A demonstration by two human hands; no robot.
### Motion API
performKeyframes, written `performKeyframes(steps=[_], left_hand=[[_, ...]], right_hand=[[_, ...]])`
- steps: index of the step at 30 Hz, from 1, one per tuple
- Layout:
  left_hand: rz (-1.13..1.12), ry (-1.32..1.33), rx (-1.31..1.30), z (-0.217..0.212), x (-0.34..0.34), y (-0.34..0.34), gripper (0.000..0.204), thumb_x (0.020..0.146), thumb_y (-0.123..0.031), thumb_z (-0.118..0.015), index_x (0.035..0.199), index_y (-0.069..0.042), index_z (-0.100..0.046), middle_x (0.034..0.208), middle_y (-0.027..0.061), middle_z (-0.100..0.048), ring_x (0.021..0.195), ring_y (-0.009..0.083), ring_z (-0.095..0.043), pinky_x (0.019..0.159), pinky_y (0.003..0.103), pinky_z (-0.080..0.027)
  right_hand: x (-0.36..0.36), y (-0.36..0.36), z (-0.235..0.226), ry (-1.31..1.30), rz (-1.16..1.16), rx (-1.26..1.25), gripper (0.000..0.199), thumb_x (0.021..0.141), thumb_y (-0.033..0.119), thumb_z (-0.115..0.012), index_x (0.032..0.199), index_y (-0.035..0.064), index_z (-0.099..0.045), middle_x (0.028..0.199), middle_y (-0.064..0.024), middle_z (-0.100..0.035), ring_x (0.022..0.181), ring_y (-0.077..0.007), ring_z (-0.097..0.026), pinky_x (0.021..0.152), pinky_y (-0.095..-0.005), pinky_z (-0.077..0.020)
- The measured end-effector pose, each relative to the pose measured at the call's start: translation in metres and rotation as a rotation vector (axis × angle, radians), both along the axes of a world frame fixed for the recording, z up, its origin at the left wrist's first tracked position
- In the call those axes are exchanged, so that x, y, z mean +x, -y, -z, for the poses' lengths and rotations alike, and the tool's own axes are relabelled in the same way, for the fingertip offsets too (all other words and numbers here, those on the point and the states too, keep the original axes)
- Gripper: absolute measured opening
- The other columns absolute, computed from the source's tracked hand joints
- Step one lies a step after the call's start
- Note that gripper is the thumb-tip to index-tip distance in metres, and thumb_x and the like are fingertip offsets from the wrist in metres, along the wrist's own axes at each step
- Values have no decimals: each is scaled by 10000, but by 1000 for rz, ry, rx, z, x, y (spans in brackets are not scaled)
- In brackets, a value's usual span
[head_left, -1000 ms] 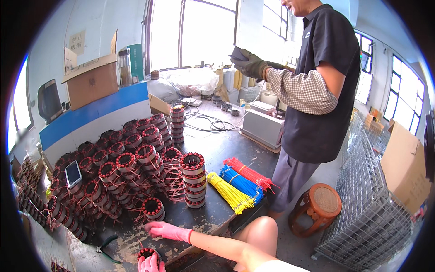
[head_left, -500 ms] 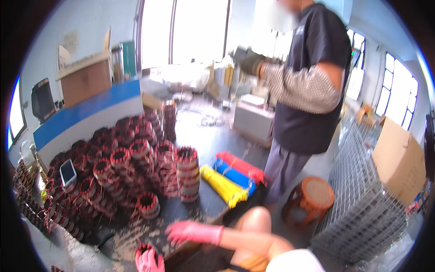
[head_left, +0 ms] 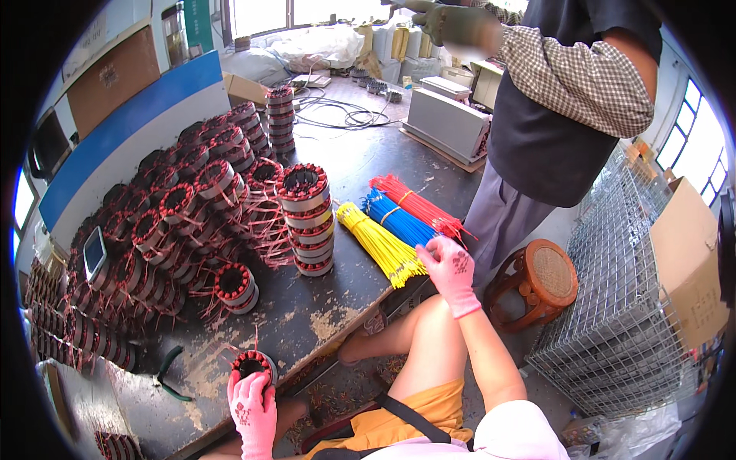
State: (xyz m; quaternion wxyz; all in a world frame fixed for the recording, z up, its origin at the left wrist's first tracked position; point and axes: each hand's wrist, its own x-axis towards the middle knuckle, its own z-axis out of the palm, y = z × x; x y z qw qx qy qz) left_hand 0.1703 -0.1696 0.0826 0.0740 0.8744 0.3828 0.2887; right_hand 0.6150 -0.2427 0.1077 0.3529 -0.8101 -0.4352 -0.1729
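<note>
My left hand (head_left: 253, 408), in a pink glove, is closed on the rim of a stator (head_left: 254, 363), a ring-shaped motor core with dark red windings. This core stands at the table's near edge. Also gloved in pink, my right hand (head_left: 448, 270) is over the near ends of the blue wire bundle (head_left: 399, 218). Its fingers are bent together there; whether a strand is between them is too small to tell. Left of the blue wires lies a yellow wire bundle (head_left: 377, 244), and to their right a red wire bundle (head_left: 418, 203).
Many stators (head_left: 180, 203) are heaped on the table's left, beside one tall stack (head_left: 307, 218). A phone-like device (head_left: 95, 253) rests on the heap; green-handled pliers (head_left: 170, 376) lie nearer. A co-worker (head_left: 552, 130) stands at the far right by a stool (head_left: 534, 282) and wire cage (head_left: 613, 299).
My right hand has moved right from above the table's near edge to the wire bundles, its fingers now bent. My left hand stays on the stator. The view has tilted downward.
</note>
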Motion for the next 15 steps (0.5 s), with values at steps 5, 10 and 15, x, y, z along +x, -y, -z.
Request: performKeyframes(steps=[5, 10, 15], left_hand=[[33, -34, -60, -2, 9, -6, 288, 774, -2, -721, 1034, -94, -638, 1103, 61, -671, 1099, 327, -597, 1135, 515, -389], [80, -21, -58, -5, 17, -6, 301, 755, 24, -720, 1032, -77, -660, 1083, 80, -675, 1133, 339, -591, 1139, 514, -388], [115, 0, 0, -4, 19, -11, 256, 755, -32, -739, 991, -94, -660, 1053, 68, -673, 1043, 313, -617, 1124, 524, -404]], right_hand=[[-7, -14, 26, 47, -12, -256, 421, 849, 504, -728, 939, 98, -657, 925, -105, -668, 854, -287, -680, 744, -406, -539], [-6, -24, 21, -253, -79, -409, 350, 859, 398, -747, 994, 90, -652, 970, -108, -694, 927, -310, -682, 799, -428, -539], [0, -27, 10, -227, -71, -409, 244, 867, 312, -720, 959, 92, -667, 952, -113, -704, 916, -301, -687, 790, -424, -525]])
